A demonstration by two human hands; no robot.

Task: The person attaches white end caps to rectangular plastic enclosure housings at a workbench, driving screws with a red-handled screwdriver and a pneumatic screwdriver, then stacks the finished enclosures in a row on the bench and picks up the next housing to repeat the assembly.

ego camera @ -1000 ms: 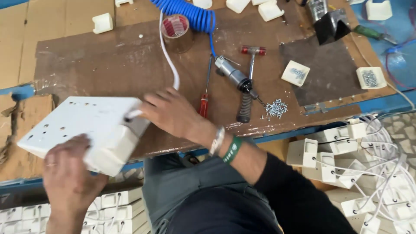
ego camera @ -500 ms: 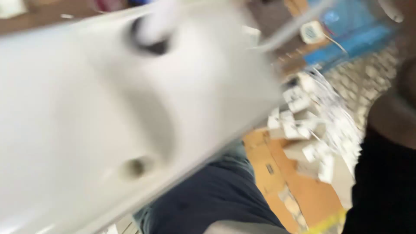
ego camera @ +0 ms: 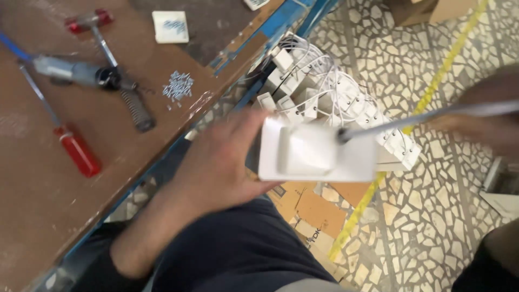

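My left hand [ego camera: 227, 162] grips the left end of a white plastic extension box [ego camera: 319, 151], held out over the floor to the right of the workbench, its back side facing me. A white cable [ego camera: 427, 114] leaves the box and runs right to my right hand [ego camera: 486, 111], which is blurred and closed around it. My dark trousers fill the lower middle of the view.
The brown workbench [ego camera: 43, 205] carries a red-handled screwdriver [ego camera: 75, 148], a grey power driver [ego camera: 73, 71], a red-headed hammer [ego camera: 89, 21], a heap of small screws [ego camera: 178, 86] and a white square plate [ego camera: 170, 26]. Several white boxes with cables [ego camera: 330, 86] are piled on the terrazzo floor, beside cardboard [ego camera: 319, 211].
The box has left the bench and swung right, out over the floor. My view has turned right with it. My right hand has gone from the box to the cable.
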